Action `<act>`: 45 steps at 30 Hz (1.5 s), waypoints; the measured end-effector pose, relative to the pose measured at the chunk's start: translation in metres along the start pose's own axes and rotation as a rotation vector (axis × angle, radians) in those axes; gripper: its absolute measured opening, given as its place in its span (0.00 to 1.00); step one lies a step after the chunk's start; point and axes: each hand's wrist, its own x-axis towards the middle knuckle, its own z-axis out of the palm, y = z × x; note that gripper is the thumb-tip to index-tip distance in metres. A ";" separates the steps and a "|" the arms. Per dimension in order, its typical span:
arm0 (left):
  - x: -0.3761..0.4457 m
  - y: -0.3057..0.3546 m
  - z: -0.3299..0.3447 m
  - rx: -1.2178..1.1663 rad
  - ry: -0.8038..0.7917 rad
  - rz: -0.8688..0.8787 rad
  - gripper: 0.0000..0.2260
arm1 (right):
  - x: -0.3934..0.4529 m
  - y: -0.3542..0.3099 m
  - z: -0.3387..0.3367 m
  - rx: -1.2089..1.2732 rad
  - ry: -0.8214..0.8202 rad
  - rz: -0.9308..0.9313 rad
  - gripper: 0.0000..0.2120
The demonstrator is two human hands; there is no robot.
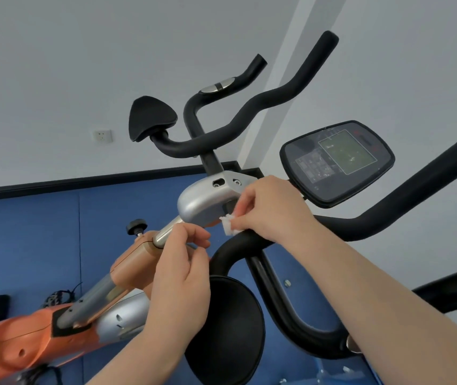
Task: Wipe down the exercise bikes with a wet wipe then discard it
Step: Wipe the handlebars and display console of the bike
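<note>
So we're at the handlebar end of the exercise bike [55, 329], orange frame running off to the lower left of the frame. Our right hand [271, 209] is pinching a small scrunched-up wet wipe [228, 225] between thumb and fingertips, right in the middle of the picture, where the silver bracket cover [202, 201] meets the near black handlebar [238, 245]. The wipe looks like it's touching or just about touching the bar, hard to say which. Balling it up like that probably makes sense for getting into the tight joint there, since a flat wipe wouldn't reach.

Our left hand [183, 268] sits just below and left of it, fingers curled with the thumb meeting the fingertips near the chrome stem [166, 234]. It looks like a pinch, but we can't tell if there's anything in it, maybe a corner of wipe, maybe nothing.

The console screen [338, 159] is off to the right, and a second set of handlebars [249, 107] with an elbow pad [149, 118] sits higher up. Those look like they're next in line, and nothing's ready to bin yet, we'd guess.
</note>
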 end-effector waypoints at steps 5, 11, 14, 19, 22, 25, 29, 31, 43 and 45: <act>0.001 -0.005 0.001 0.006 0.027 0.014 0.13 | -0.001 0.004 -0.003 -0.019 0.023 0.081 0.11; 0.000 -0.004 0.001 0.021 0.030 0.021 0.13 | 0.013 -0.011 0.011 -0.028 0.215 0.008 0.08; 0.000 -0.003 0.000 0.021 0.021 0.017 0.14 | 0.008 -0.012 0.008 -0.071 0.052 -0.052 0.08; 0.001 -0.003 0.000 0.020 0.026 0.020 0.14 | 0.007 0.005 -0.016 -0.048 -0.160 0.033 0.06; 0.002 -0.005 0.001 0.027 0.029 0.027 0.14 | 0.015 0.007 -0.014 -0.057 -0.127 0.043 0.08; 0.002 -0.004 0.001 0.028 0.029 0.033 0.13 | 0.022 0.008 -0.007 -0.020 -0.128 0.056 0.12; 0.001 -0.003 0.001 0.035 0.010 0.034 0.13 | 0.025 0.008 -0.011 0.036 -0.188 0.047 0.07; 0.001 -0.003 0.001 0.034 0.005 0.040 0.13 | 0.020 0.011 -0.017 -0.015 -0.282 0.027 0.03; -0.001 0.000 0.001 0.031 0.010 0.035 0.12 | 0.019 0.003 -0.013 0.062 -0.229 0.065 0.06; -0.001 0.001 0.001 0.028 0.010 0.027 0.12 | 0.017 0.004 -0.021 0.004 -0.355 0.078 0.13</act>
